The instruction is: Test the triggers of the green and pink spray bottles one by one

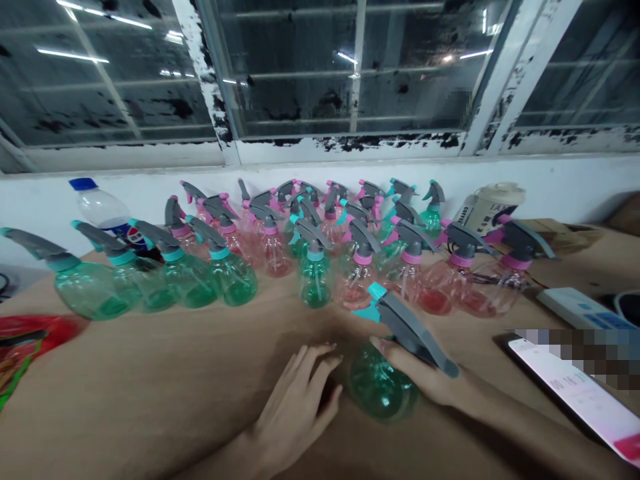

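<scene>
A green spray bottle (383, 393) with a grey and turquoise trigger head stands close to me on the table, tilted slightly. Its neck is in the grip of my right hand (425, 373), the thumb showing on the near side and the other fingers hidden behind. Just left of that bottle, my left hand (300, 400) rests apart from it, fingers loosely spread and holding nothing. Beyond my hands are rows of spray bottles, among them a green one (315, 280) in the middle and a pink one (435, 293) to the right.
A lit phone (570, 387) lies at the right, with a white box-shaped device (583, 310) behind it. A cola bottle (103, 210) and a white cup (497, 203) stand near the wall. Red packaging (40, 333) lies at the left edge.
</scene>
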